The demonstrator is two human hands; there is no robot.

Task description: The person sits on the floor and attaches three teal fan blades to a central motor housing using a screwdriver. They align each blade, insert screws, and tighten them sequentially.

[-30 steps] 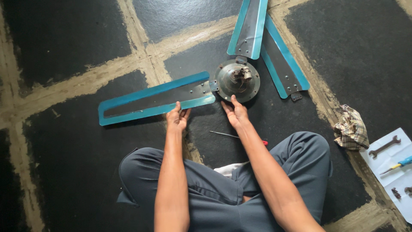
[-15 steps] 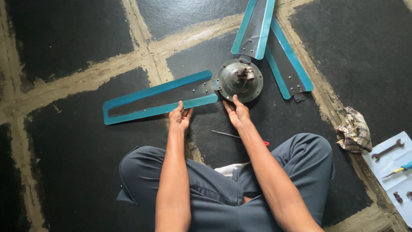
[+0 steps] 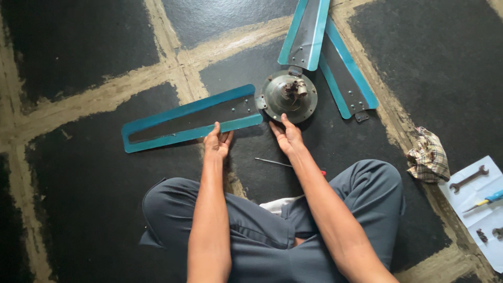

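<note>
Fan blade [image 3: 191,119] – touching left hand [image 3: 217,142], right hand [image 3: 286,137] beside.

Dark slab floor [image 3: 78,209], wide sandy-beige mortar joints [image 3: 173,52]; worn, dusty; soft even daylight.

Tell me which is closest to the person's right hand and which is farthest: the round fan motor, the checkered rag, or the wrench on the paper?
From the right hand, in the head view:
1. Fan motor, just above the fingertips, nearly touching.
2. Checkered rag, off to the right on the floor.
3. Wrench, farther right still, lying on the white paper.
</note>
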